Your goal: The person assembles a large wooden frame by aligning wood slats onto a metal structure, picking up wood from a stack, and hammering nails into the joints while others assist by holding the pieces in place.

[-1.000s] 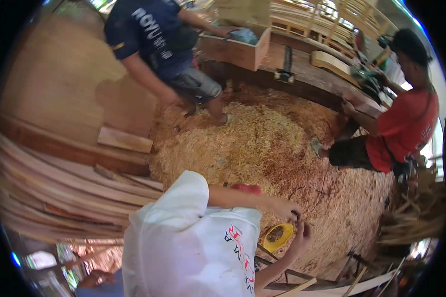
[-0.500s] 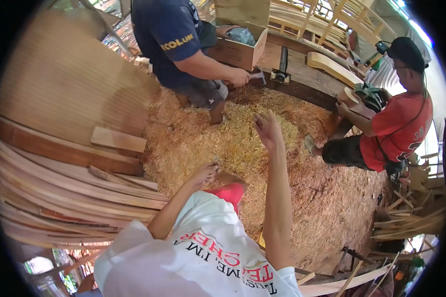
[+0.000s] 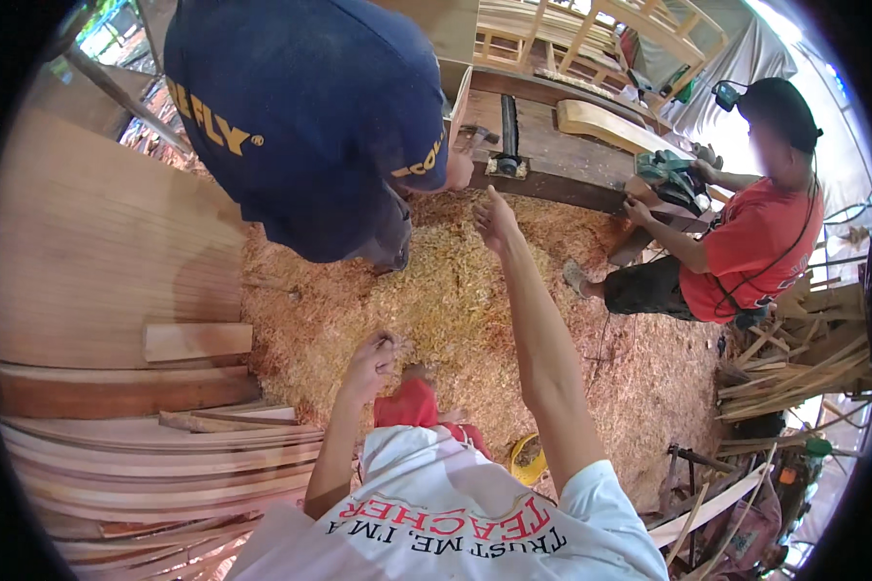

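My left hand (image 3: 366,368) is low over the wood shavings, its fingers curled together. Whatever they hold, if anything, is too small to make out. Farther forward, my outstretched right hand (image 3: 495,223) is loosely bent with the thumb raised apart from the fingers, and no object shows in it. Just beyond it, a person in a dark blue shirt (image 3: 310,116) leans over, holding a hammer (image 3: 475,134) by the workbench. The hammer and my right hand are apart.
A person in red (image 3: 755,242) holds a green power planer (image 3: 668,172) at the workbench (image 3: 571,184). Stacked boards (image 3: 165,460) lie left, below a large wooden panel (image 3: 107,252). Wood strips (image 3: 794,382) pile up at right. A yellow round object (image 3: 527,459) sits near my right arm.
The person in blue has bent down and come closer, hammer still in hand. My right hand has reached toward the hammer, its fingers bending more. My left hand has shifted left and lower in view.
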A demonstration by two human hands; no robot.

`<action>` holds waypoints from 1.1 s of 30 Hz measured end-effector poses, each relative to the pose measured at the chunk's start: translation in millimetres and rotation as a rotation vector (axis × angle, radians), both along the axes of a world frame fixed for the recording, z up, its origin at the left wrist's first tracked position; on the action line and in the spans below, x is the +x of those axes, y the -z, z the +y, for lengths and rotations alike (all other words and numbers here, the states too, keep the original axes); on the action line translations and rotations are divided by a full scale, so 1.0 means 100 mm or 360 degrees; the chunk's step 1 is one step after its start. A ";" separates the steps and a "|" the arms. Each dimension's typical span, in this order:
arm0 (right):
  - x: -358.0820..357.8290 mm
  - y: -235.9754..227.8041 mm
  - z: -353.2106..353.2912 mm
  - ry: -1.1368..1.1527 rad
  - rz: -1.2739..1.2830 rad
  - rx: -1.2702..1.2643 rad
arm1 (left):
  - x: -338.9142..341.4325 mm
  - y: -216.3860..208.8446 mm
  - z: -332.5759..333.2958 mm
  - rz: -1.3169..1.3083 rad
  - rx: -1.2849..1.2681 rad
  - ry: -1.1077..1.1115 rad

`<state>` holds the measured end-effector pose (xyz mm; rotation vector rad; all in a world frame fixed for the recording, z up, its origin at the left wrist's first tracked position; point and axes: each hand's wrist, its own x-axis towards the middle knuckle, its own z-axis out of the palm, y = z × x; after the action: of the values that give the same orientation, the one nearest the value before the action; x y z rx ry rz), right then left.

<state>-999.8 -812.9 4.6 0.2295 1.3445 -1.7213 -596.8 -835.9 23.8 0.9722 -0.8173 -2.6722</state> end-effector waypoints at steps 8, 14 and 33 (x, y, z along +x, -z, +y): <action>-0.16 0.29 -0.55 0.0218 -0.0159 -0.0020 | 0.54 0.05 -0.39 -0.0184 -0.0101 -0.0110; -0.04 0.45 -0.13 0.0383 0.0068 -0.0762 | 0.20 -0.24 -0.19 -0.0237 -0.0142 0.0314; 1.01 0.20 -0.35 0.1231 -0.0075 -0.0936 | -1.74 -1.35 -0.66 0.0341 -0.0364 0.2121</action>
<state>-898.3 -848.3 -15.1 0.4856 0.6771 -2.6481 -770.4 -901.8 158.8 -0.0634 -2.2128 -3.3445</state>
